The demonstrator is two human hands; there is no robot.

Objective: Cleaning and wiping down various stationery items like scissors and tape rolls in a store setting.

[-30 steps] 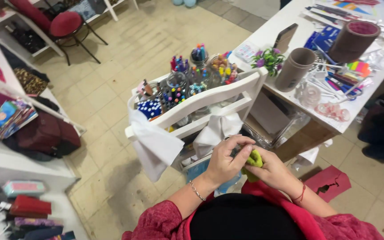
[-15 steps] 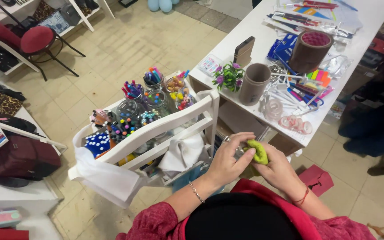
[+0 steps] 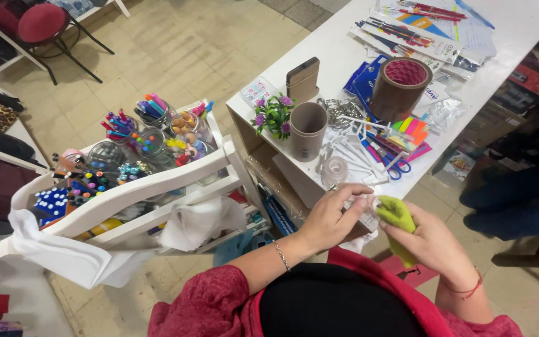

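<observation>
L hand (image 3: 332,215): fingers curled round a small clear/white item (image 3: 364,209), pinching it at the top. Can't tell what the item is, too small.
R hand (image 3: 435,243): closed round a yellow-green cloth (image 3: 397,215), cloth bunched and pressed against the item's R side.
Item position: between both hands, in the air, just below the white table's (image 3: 282,93) near edge.
Grip tip: keep your L pinch firm w/ wrist steady; let the R hand do the rubbing so the item doesn't twist out.
Cloth tip: fold a fresh bit over your fingertips; loose end hangs below the R palm, keep it out of the way.
Above hands: clear tape roll (image 3: 335,170), white sticks (image 3: 357,153), scissors (image 3: 394,163) close to the edge; don't knock them w/ your knuckles.
Further up: brown cup (image 3: 307,130), small flower pot (image 3: 271,117), big brown tape roll (image 3: 400,87).
L of L hand: white trolley (image 3: 157,187) w/ jars of pens and beads, well apart.
</observation>
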